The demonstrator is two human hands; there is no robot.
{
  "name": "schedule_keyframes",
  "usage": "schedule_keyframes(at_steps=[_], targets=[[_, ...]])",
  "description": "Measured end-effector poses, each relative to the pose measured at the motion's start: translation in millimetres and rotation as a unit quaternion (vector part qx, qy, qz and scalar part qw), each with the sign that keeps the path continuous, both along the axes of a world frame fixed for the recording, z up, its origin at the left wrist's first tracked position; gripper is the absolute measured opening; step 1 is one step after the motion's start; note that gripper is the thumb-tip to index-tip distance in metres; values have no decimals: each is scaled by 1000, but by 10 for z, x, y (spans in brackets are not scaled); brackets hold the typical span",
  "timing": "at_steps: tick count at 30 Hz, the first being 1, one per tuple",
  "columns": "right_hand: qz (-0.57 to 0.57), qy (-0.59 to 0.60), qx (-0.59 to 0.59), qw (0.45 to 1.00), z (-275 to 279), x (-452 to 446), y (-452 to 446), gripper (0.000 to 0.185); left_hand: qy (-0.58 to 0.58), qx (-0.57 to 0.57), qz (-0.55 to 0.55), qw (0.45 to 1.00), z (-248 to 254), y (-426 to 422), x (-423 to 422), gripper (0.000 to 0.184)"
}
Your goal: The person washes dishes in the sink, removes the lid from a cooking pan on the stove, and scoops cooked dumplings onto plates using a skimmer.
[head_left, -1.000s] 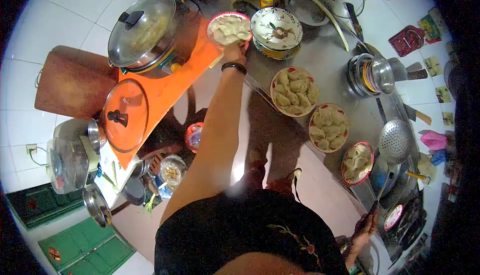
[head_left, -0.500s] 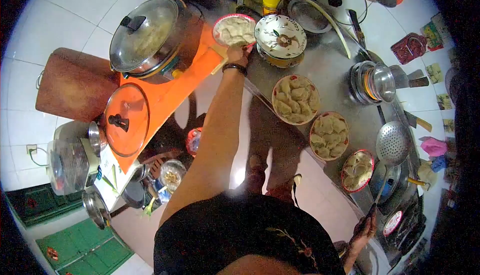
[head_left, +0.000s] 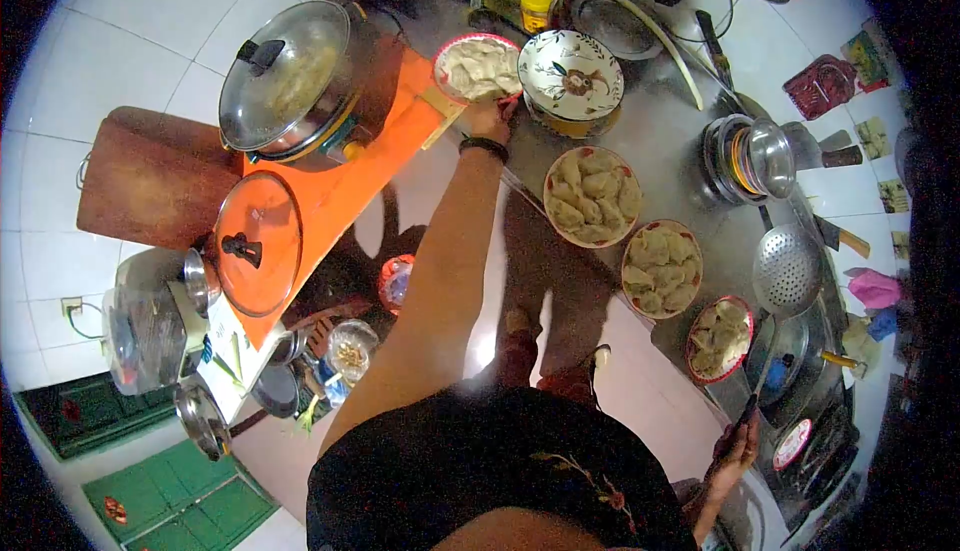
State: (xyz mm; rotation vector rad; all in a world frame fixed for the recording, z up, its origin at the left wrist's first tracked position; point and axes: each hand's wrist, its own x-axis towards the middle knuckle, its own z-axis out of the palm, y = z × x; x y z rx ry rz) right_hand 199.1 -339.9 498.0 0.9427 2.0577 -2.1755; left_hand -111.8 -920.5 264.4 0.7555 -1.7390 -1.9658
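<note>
My left hand [head_left: 490, 119], with a dark bracelet at the wrist, grips the near rim of a red-edged plate of dumplings [head_left: 478, 68]. A patterned white bowl [head_left: 570, 76] is just right of that plate. At the lower right my right hand [head_left: 735, 447] is closed around the handle of a perforated skimmer [head_left: 788, 271], whose round head points away from me. Between the hands stand a plate of dumplings [head_left: 592, 197], another dumpling plate [head_left: 662, 269] and a smaller red-rimmed plate of dumplings [head_left: 720, 339], in a diagonal row along the counter edge.
A lidded pan [head_left: 290, 76] stands upper left by an orange board [head_left: 385, 136], with a glass lid [head_left: 258, 241] on its lower part. Stacked metal bowls [head_left: 745, 159] stand at right, near a cleaver [head_left: 842, 236]. A wok [head_left: 785, 351] lies below the skimmer.
The view has shifted slightly. My left hand stays at the rim of the dumpling plate, and my right hand keeps hold of the skimmer.
</note>
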Motion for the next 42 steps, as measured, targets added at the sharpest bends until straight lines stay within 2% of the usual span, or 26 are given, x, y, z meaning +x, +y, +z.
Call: schedule_keyframes(at_steps=[3, 4, 5, 6, 7, 8, 12, 14, 16, 18, 19, 21, 22, 23, 27, 30, 31, 32, 34, 35, 36, 38, 39, 40, 41, 42], targets=[[-23, 12, -66, 997, -225, -3, 270, 42, 72, 249, 2, 966, 185, 186, 49, 16], [3, 26, -31, 999, -137, -62, 114, 42, 15, 10, -31, 999, 170, 204, 97, 17], [27, 40, 5, 999, -59, -115, -24, 43, -43, -229, -62, 971, 160, 227, 139, 19], [65, 59, 74, 993, -9, -135, -146, 43, -97, -453, -90, 882, 153, 254, 158, 23], [88, 63, 110, 988, -4, -128, -155, 44, -1, -155, -87, 984, -15, 298, 68, 22], [110, 68, 145, 981, 22, -133, -195, 44, 113, 151, -16, 982, -200, 338, -26, 21], [135, 50, 150, 978, -86, -56, 53, 46, 145, 4, -22, 989, -347, 448, -65, 20], [129, 66, 107, 984, -88, -35, 81, 46, 147, 116, -41, 981, -389, 492, -105, 20], [76, 73, 23, 994, -90, -21, 85, 47, 151, 359, -45, 920, 106, 603, -14, 27], [-31, 34, -49, 998, -209, 52, 301, 49, 151, 277, -69, 946, -55, 553, -8, 29], [-45, 26, -46, 998, -269, 157, 439, 49, 129, 172, -99, 972, -147, 513, -20, 29], [-21, 32, -3, 999, -83, 127, 221, 50, 63, -112, -153, 980, -235, 431, -6, 30], [20, 44, 37, 998, 22, 67, 80, 51, 22, -285, -181, 941, -267, 369, 23, 30], [99, 155, -13, 983, -17, 95, 116, 50, 44, -300, -211, 929, -309, 312, 44, 31], [36, 89, -24, 995, 23, 119, 151, 60, 62, -414, -242, 875, -192, 285, 211, 33], [39, 122, -69, 989, 31, 156, 109, 40, 45, -245, -186, 951, 289, 600, 549, 33], [29, 112, -38, 993, -11, 199, 145, 40, 45, -11, -153, 987, 207, 666, 528, 32], [9, 101, -42, 994, -11, 225, 151, 40, 40, 224, -109, 968, 172, 718, 517, 32], [-34, 82, -47, 995, -3, 251, 160, 40, 92, -112, -163, 976, 140, 791, 410, 31], [-20, 91, -75, 993, -62, 295, 276, 42, 74, -283, -208, 933, 95, 796, 270, 31], [10, 90, -86, 992, -51, 311, 306, 48, 71, -446, -224, 864, 51, 801, 132, 31], [73, 92, -106, 987, -10, 285, 357, 63, -28, -729, -271, 628, -12, 758, -160, 32], [24, 87, -58, 994, -33, 285, 325, 63, -93, -781, -294, 543, 129, 874, -142, 34], [20, 86, -49, 995, -72, 314, 356, 63, -43, -637, -276, 719, 86, 909, -195, 32], [17, 85, -41, 995, -110, 340, 396, 63, 9, -456, -245, 856, 91, 968, -220, 30], [14, 82, -32, 996, -129, 369, 426, 64, 58, -248, -203, 946, 89, 1024, -250, 29]])
